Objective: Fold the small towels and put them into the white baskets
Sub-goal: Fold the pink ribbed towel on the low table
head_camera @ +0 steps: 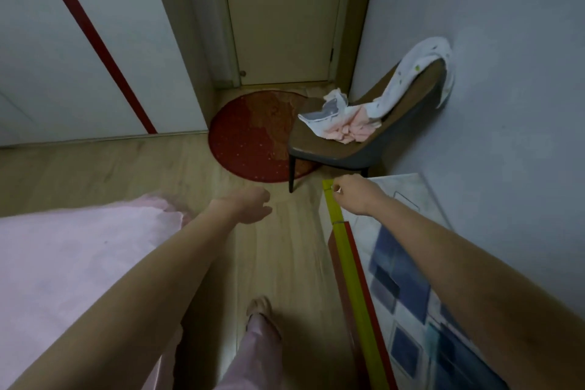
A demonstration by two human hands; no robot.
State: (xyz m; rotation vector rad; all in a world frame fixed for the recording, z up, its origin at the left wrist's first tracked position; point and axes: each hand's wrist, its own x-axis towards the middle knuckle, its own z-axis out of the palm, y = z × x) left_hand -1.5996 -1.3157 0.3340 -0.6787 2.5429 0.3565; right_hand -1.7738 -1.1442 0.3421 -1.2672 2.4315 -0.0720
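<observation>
Towels unheld; hands apparently loose, empty.

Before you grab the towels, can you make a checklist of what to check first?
1. Towels found: ok. A crumpled pile of small towels lies on the chair seat, and a white spotted cloth hangs over its back.
2. Left hand free: ok, fingers loosely curled, holding nothing.
3. Right hand free: cannot tell, its fingers are curled and partly hidden.
4. Way to the chair: ok, only bare floor and a red round rug lie ahead.
5. White baskets: cannot tell, none are in view.
6. Towels folded: not ok, all are crumpled.
</observation>
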